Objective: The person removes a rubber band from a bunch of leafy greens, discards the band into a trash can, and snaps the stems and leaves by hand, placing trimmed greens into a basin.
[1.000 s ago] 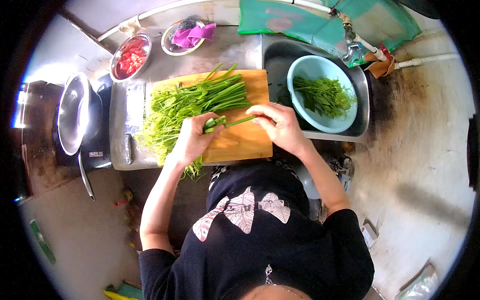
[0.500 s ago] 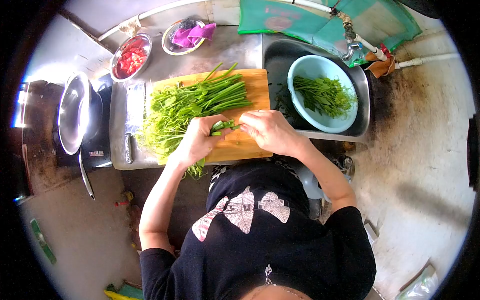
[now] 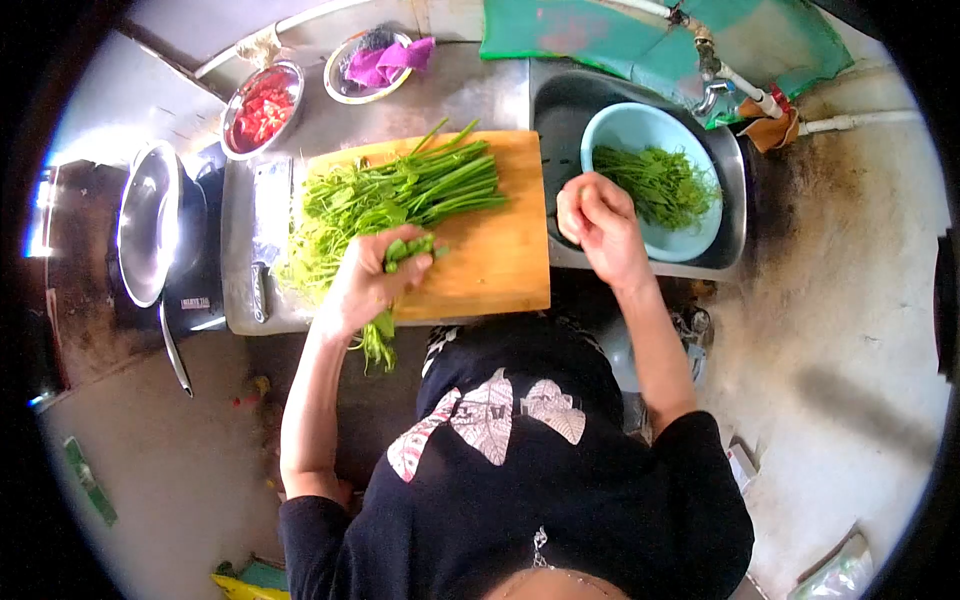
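My left hand (image 3: 362,282) is wrapped round a small bunch of leafy green stems (image 3: 408,250), whose cut ends poke out between thumb and fingers. Leaves of that bunch droop past the front edge of the wooden cutting board (image 3: 500,275). Behind this hand a larger pile of leafy greens (image 3: 420,185) covers much of the board. My right hand (image 3: 603,225) is raised at the near left rim of the light blue basin (image 3: 640,122), its fingers curled closed; whatever they hold is hidden. More greens (image 3: 660,185) lie inside the basin.
The basin stands in a metal sink (image 3: 560,105) under a tap (image 3: 712,95). A cleaver (image 3: 268,215) lies left of the board. Behind are a bowl of red pieces (image 3: 262,110) and a bowl with a purple cloth (image 3: 385,65). A wok (image 3: 150,235) is at far left.
My right hand has left the stems in my left hand and moved right to the basin's rim. My left hand has shifted slightly left, still gripping its bunch.
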`<state>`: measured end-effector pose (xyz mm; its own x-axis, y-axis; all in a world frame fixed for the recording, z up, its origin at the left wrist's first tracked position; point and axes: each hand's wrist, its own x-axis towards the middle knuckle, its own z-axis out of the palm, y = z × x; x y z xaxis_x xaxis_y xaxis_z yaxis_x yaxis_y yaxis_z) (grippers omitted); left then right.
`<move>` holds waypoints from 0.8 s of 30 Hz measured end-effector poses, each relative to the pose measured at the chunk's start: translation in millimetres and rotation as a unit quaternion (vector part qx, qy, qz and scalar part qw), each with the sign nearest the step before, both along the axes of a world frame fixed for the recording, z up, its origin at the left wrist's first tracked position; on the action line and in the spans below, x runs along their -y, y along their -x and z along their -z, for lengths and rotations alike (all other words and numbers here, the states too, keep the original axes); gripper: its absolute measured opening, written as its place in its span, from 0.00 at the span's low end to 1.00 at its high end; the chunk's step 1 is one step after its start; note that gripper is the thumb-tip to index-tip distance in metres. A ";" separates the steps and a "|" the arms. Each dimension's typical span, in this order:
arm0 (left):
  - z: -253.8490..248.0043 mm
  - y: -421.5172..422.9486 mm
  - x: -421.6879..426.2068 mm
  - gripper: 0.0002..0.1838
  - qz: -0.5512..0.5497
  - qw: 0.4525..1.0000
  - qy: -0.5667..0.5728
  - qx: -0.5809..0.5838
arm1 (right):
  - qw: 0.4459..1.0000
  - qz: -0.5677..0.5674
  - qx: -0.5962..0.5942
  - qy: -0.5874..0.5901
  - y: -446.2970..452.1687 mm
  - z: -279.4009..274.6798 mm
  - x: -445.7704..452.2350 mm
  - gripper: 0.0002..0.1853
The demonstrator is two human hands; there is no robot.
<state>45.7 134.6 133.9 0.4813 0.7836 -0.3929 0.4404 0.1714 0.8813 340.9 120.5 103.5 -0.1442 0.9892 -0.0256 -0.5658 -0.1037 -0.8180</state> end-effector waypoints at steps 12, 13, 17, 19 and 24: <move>-16.8 7.5 -0.8 0.11 -0.020 0.996 -0.074 0.040 | 0.695 0.119 0.652 -0.278 19.5 75.9 -11.8 0.05; -18.1 8.9 2.6 0.10 -0.030 0.996 -0.064 0.046 | 0.692 0.118 0.651 -0.289 31.1 78.7 -16.1 0.06; -26.8 30.3 10.6 0.08 -0.026 0.993 -0.115 -0.007 | 0.650 0.105 0.686 -0.309 56.9 93.1 -28.0 0.08; -40.5 34.3 13.6 0.07 -0.058 0.993 -0.105 -0.017 | 0.624 0.079 0.720 -0.293 56.1 93.5 -30.5 0.07; -50.7 29.0 13.4 0.07 -0.110 0.979 -0.153 -0.077 | 0.645 0.076 0.682 -0.336 46.2 98.1 -25.4 0.05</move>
